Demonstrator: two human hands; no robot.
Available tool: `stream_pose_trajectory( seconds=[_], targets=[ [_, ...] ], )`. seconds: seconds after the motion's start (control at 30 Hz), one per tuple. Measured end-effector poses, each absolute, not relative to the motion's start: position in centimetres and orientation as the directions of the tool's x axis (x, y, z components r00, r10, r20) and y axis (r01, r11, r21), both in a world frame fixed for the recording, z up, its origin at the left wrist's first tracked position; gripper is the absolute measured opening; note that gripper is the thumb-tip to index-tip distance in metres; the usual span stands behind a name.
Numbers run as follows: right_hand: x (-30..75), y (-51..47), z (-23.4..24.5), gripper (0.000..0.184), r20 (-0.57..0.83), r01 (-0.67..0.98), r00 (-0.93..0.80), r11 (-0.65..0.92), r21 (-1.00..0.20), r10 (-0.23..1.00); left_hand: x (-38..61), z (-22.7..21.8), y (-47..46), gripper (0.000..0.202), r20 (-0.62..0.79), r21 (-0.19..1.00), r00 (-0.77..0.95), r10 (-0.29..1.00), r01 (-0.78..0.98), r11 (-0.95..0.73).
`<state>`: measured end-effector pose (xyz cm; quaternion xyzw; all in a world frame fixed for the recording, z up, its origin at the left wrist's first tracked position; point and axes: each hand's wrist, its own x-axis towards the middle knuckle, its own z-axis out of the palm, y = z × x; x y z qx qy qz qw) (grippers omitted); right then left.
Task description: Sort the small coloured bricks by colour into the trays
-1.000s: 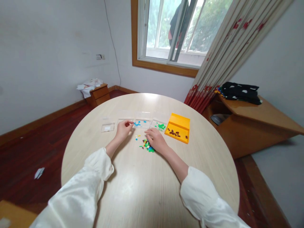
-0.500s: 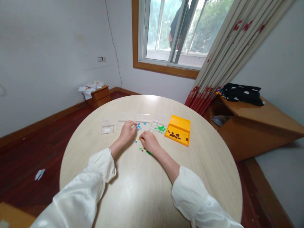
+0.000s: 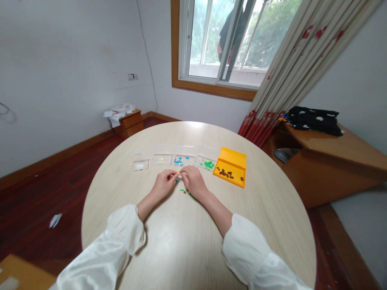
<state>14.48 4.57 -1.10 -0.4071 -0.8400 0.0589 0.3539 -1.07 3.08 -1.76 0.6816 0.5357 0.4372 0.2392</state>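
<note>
My left hand (image 3: 165, 182) and my right hand (image 3: 194, 182) meet over the middle of the table, fingertips pinched together. A tiny yellow piece (image 3: 178, 173) shows between them; both hands seem to grip it. Just below the left fingertips lies a small blue piece (image 3: 176, 181). Under and beside the right hand is a loose pile of small green pieces (image 3: 182, 190), with brown and yellow bits, partly hidden by that hand. Beyond the hands stand open clear boxes holding pale yellow pieces (image 3: 161, 160), blue pieces (image 3: 178, 161) and green pieces (image 3: 208, 164).
An open yellow box (image 3: 244, 173) with dark brown pieces (image 3: 225, 173) stands right of the clear boxes. At the row's left end is a small clear box (image 3: 146, 165) with something white inside. The round table (image 3: 181, 241) has a curved edge. Behind the window a person is partly visible.
My left hand has drawn back from the box of blue pieces towards me and now meets my right hand. The pale yellow pieces in their box have come into sight.
</note>
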Motion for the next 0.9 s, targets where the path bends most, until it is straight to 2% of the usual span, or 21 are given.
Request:
stream_pose_trajectory(
  seconds=[0.23,0.5,0.8,0.9],
  targets=[
    [14.6,4.3,-1.1,0.015,0.559,0.600,-0.434,0.689,-0.406,0.707,-1.4,-1.5,3.1,0.026,0.304,0.838,0.050,0.951,0.460,-0.292],
    [15.2,5.1,-2.1,0.017,0.512,0.613,-0.447,0.668,-0.422,0.733,-3.1,-1.5,3.7,0.026,0.304,0.864,-0.063,0.950,0.438,-0.247],
    [14.4,4.5,-2.2,0.020,0.413,0.583,-0.573,0.706,-0.403,0.708,-8.7,-0.2,4.3,0.030,0.365,0.752,-0.313,0.877,0.655,-0.079],
    [14.5,4.5,-2.1,0.021,0.389,0.594,-0.586,0.703,-0.391,0.711,-10.8,0.0,4.4,0.029,0.360,0.689,-0.336,0.870,0.725,-0.005]
  ],
)
